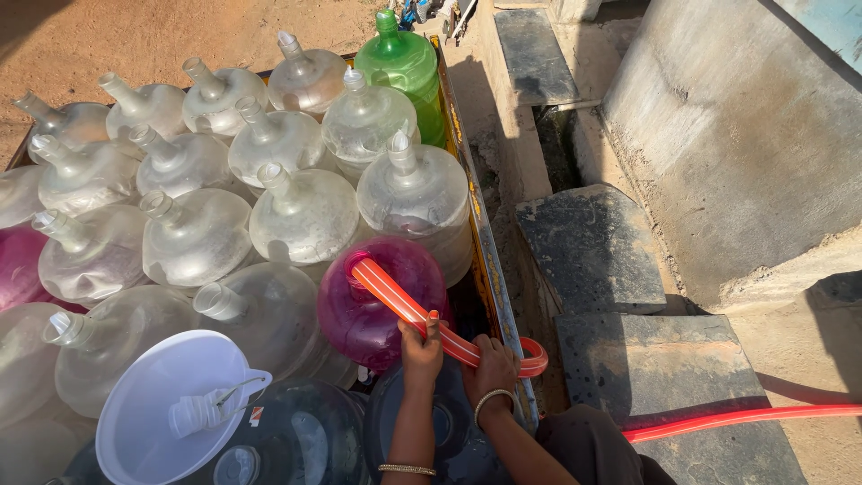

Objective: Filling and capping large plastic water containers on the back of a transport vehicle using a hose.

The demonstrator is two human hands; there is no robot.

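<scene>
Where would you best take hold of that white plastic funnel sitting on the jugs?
Probably by the wide round rim of the white plastic funnel, coming from above on its near side. The bowl lies tilted and open towards the camera, so the rim is bare there, while the small handle tab on its right edge offers a second hold. Both hands are busy with the orange striped hose.

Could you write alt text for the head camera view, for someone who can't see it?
Two hands, left hand and right hand, grip an orange hose leading into a purple jug among many clear jugs packed in a cart, beside a white funnel.
</scene>
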